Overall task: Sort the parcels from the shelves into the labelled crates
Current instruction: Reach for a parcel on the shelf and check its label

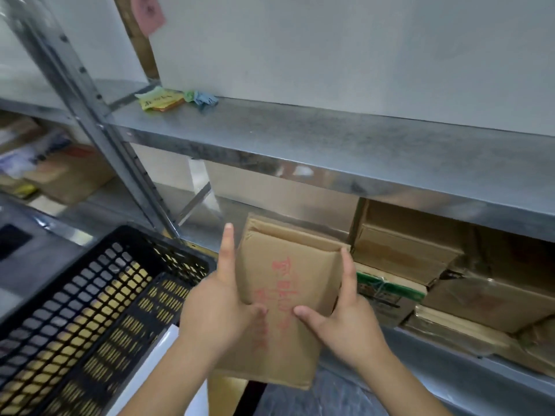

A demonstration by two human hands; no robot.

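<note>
Between both hands, a brown cardboard parcel [285,295] with red writing is held before the metal shelf [330,151]. Left of the left hand [220,316] stands a black crate [90,310]. Each hand, also the right hand [345,322], grips one side: thumb on top, index finger straight along the edge.

Scene is evenly and fairly brightly lit from above; no hard shadows are cast. Soft glare is seen on the metal shelf [330,136] edge toward 3 o'clock. Motion blur is spread across the whole frame, strongest at 9 o'clock. Straight lines are bowed by wide-angle distortion at the edges. Red writing on the cardboard parcel [285,295] is smeared, unreadable.
</note>
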